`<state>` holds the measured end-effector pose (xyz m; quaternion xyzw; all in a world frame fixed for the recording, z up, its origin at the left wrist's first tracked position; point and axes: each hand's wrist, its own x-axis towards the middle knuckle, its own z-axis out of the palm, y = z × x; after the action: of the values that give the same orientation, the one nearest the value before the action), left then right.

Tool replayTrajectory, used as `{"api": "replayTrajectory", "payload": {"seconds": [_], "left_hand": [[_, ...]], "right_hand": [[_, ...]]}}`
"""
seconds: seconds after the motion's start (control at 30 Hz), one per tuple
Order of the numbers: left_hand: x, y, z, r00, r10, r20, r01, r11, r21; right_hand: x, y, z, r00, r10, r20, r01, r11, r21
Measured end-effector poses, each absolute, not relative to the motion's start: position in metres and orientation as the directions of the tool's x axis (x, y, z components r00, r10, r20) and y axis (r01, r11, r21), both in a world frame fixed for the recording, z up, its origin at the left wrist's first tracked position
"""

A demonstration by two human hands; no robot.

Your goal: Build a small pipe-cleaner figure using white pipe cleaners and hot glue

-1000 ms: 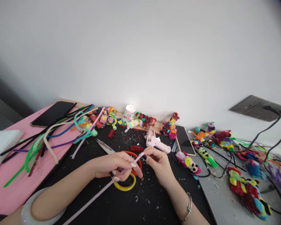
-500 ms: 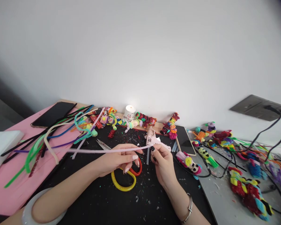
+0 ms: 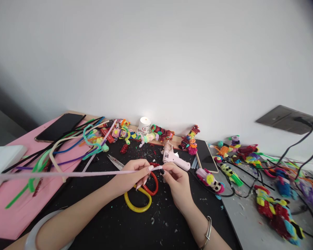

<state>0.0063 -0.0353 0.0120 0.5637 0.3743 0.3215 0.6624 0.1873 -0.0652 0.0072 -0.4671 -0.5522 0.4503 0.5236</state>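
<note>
A long pale pink pipe cleaner (image 3: 99, 173) stretches across from the left edge to my two hands. My left hand (image 3: 135, 175) pinches it between thumb and fingers close to its right end. The very tip is gripped by the thumb and fingertips of my right hand (image 3: 177, 180), just beside the left. Under my left hand lie scissors (image 3: 138, 209) with one yellow and one red handle loop, blades pointing up and left. A pale pink glue gun (image 3: 176, 159) rests beyond my right hand.
Loose pipe cleaners (image 3: 52, 152) and a phone (image 3: 59, 127) lie on pink sheets at left. Pipe-cleaner figures (image 3: 193, 140) and a paper cup (image 3: 144, 125) line the wall. Another phone (image 3: 206, 156), more figures (image 3: 279, 215) and black cables (image 3: 289, 152) are at right.
My hands have come closer together, the right moving slightly left. The pipe cleaner has slid and now reaches the left edge, with only a short end between my fingers.
</note>
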Motion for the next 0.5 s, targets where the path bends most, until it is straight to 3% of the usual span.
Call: {"api": "replayTrajectory", "payload": {"seconds": [0.5], "left_hand": [[0.0055,-0.0359,0.0144,0.511,0.840,-0.184,0.024,0.200,0.979]], "right_hand": [[0.1875,-0.0658,0.0116,-0.035,0.977,0.208,0.107,0.211,-0.972]]}}
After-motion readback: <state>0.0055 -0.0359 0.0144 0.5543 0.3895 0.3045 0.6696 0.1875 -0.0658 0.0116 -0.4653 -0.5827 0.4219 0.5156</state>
